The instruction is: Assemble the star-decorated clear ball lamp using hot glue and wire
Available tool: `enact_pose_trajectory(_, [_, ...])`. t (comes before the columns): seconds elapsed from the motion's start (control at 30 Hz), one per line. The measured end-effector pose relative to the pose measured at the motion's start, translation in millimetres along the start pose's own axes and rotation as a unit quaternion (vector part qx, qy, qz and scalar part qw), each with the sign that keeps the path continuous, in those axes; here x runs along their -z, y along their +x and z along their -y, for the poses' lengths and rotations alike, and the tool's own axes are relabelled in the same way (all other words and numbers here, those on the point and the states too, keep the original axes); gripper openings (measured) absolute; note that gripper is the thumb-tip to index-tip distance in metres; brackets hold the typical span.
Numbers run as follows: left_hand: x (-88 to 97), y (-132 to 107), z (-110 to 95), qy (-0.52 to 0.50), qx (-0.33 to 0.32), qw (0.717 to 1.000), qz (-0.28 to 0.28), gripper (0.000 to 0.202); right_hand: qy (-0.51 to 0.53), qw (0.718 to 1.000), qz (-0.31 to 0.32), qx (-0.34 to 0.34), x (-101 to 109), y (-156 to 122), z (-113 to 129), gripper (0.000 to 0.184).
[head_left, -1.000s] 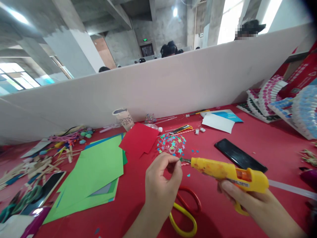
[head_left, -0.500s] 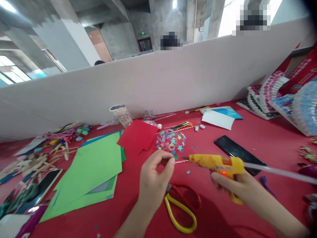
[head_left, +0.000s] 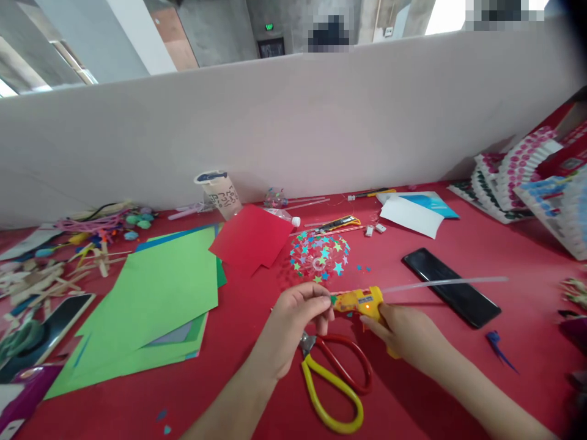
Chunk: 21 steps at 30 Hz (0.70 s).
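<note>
Scissors (head_left: 332, 382) lie on the counter (head_left: 247, 299). Just behind them is the glue gun (head_left: 358, 302), with the left hand (head_left: 298, 318) at its left end and the right hand (head_left: 403, 333) at its right. Farther behind the scissors lie the star disc (head_left: 320, 256), then the cup (head_left: 217, 192). Left of the scissors: paper sheets (head_left: 147, 299). Right and behind: phone (head_left: 452, 287).

Your left hand (head_left: 298, 318) and right hand (head_left: 403, 333) are bare, and behind each one a bare forearm runs back to the frame's edge.

Right hand (head_left: 403, 333) gripping yellow glue gun (head_left: 360, 301), nozzle at left hand (head_left: 300, 315) fingertips
</note>
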<state>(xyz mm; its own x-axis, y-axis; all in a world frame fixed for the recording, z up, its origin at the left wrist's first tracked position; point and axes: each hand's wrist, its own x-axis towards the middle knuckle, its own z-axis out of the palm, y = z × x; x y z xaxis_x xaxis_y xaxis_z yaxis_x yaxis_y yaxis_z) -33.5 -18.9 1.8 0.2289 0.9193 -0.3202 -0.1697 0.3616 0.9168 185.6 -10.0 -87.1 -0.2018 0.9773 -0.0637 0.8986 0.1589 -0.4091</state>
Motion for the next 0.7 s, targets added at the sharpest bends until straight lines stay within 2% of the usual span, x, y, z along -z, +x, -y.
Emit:
enact_pose_trajectory(0.13, [-0.3, 5, -4, -0.038, 0.053, 0.997, 0.039, 0.009, -0.034, 0.995, -0.048, 0.078, 25, -2, 10, 0.034])
enact_pose_trajectory(0.23, [-1.2, 10, -3, -0.055, 0.080, 0.994, 0.059, 0.006, -0.003, 0.981, -0.066, 0.180, 53, -7, 30, 0.022])
enact_pose_trajectory(0.27, [-1.6, 12, -3, -0.062, 0.088, 0.992, 0.066, 0.006, 0.018, 0.971, -0.079, 0.224, 62, -9, 37, 0.019])
enact_pose_trajectory(0.33, [-1.9, 15, -2, -0.080, 0.104, 0.988, 0.079, 0.004, 0.037, 0.931, -0.134, 0.337, 75, -9, 50, 0.013])
enact_pose_trajectory(0.4, [-1.7, 17, -2, -0.094, 0.116, 0.985, 0.091, 0.004, 0.019, 0.908, -0.156, 0.389, 81, -5, 58, 0.015])
enact_pose_trajectory(0.7, [2.9, 27, -2, -0.102, 0.151, 0.977, 0.111, 0.004, -0.013, 0.888, -0.158, 0.432, 77, 17, 58, 0.015])
